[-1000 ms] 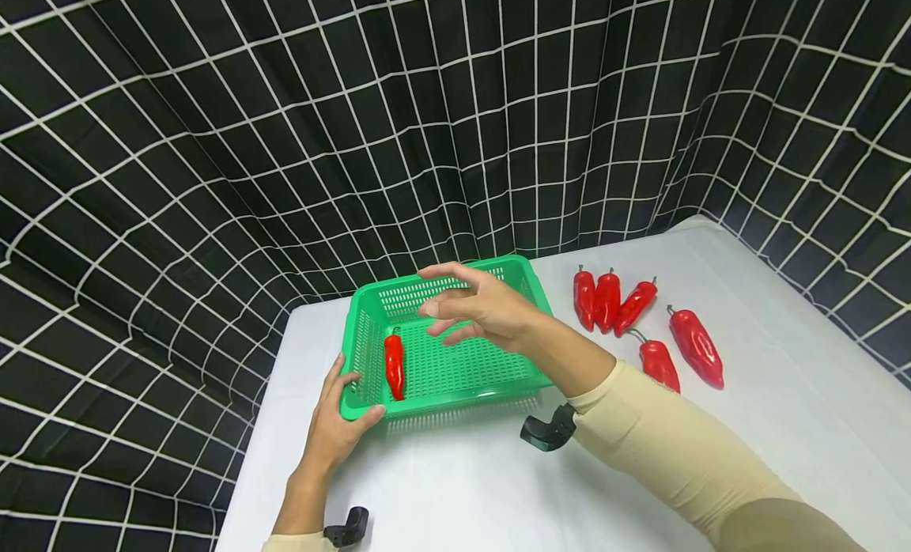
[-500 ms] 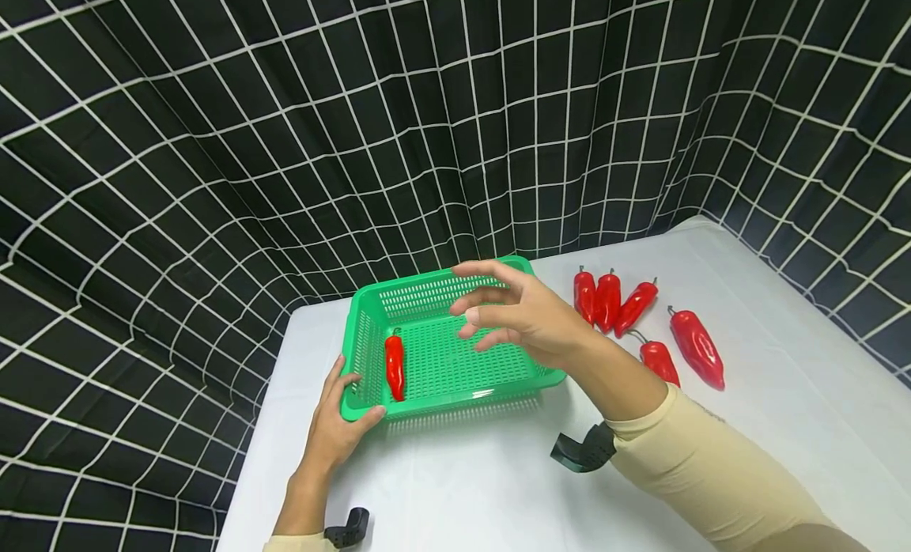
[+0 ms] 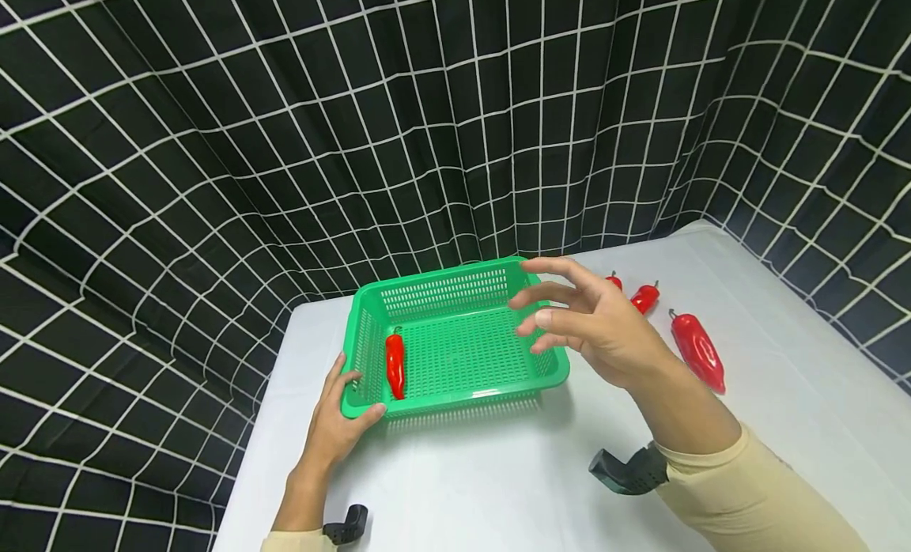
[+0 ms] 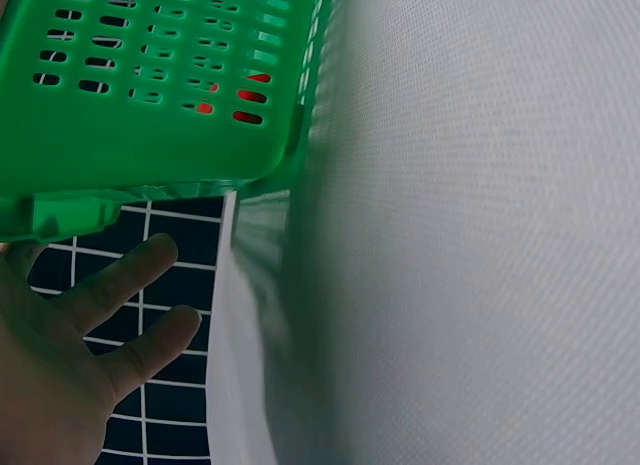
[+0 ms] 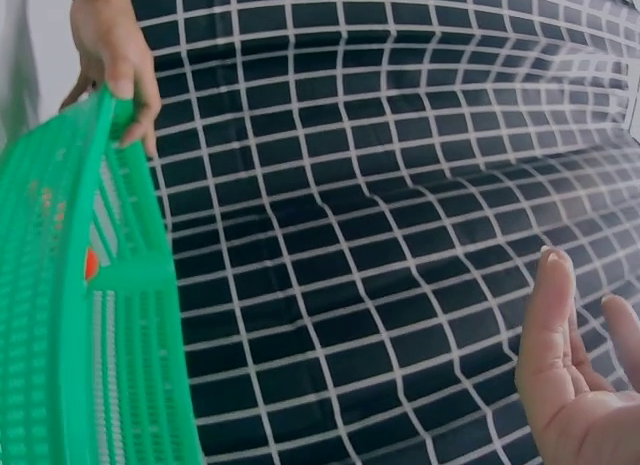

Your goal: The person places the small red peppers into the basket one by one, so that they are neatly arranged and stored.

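Note:
A green plastic basket (image 3: 455, 402) with slotted walls stands on the white table. One long red pepper (image 3: 395, 366) lies inside near its left wall. My left hand (image 3: 334, 421) grips the near left corner, thumb over the front rim and fingers at the left side; in the left wrist view two of its fingers stick out below the rim. Above the basket's right end hovers my right hand (image 3: 598, 323), fingers spread and slightly bent, holding nothing. To its right lies a larger red pepper (image 3: 697, 350). Behind it another red pepper (image 3: 644, 297) shows partly; the others are mostly hidden by the hand.
A white cloth covers the table (image 3: 455, 489). Black curtain (image 3: 398, 141) with a white grid hangs behind and along both sides. Each wrist wears a small black camera, such as the right wrist's camera (image 3: 629, 469).
My right hand has moved right from over the basket's middle to its right end, now covering several of the peppers on the table. The left hand and basket have stayed put.

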The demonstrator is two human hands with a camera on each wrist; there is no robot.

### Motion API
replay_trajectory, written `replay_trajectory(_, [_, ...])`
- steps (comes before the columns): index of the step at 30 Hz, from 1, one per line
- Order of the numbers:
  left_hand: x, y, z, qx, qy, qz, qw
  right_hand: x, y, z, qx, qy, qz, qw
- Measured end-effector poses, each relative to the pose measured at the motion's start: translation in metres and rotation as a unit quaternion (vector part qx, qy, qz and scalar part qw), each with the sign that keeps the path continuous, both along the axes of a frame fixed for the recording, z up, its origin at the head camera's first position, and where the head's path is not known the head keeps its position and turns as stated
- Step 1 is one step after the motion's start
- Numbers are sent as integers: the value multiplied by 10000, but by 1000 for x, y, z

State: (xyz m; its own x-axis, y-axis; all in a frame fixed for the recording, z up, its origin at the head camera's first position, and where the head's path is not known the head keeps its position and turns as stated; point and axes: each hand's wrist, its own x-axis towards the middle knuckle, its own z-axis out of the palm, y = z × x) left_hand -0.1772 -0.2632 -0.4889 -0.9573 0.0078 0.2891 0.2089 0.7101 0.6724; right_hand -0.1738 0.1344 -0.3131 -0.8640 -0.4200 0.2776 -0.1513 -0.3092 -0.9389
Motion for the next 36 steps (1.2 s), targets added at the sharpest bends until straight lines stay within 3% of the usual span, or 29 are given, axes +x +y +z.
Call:
replay_trajectory(9, [0,-2,2,-41,-65,-1,10000,15,35,-15,229,552,-621,9963])
replay_trajectory(15, [-1,-2,3,-53,-166,7,9998,21,64,-27,515,839,-1215,9877])
replay_trajectory(20, [-1,-1,2,68,-150,-44,9999,26,86,-41,668,830,-1662,9803])
replay_trajectory(23, [0,0,1,96,-113,-58,9999,29,97,-53,1095,627,-2195,9674])
replay_trajectory(27, [1,0,1,103,-106,-35,9999,29,110,-72,2027,372,-2991,9317])
replay_trajectory(32, [1,0,2,128,-99,12,9999,26,122,-95,2851,91,-3385,8967])
replay_trajectory(36, [0,-1,3,91,-147,58,9998,21,128,-110,3164,-269,-3525,8803])
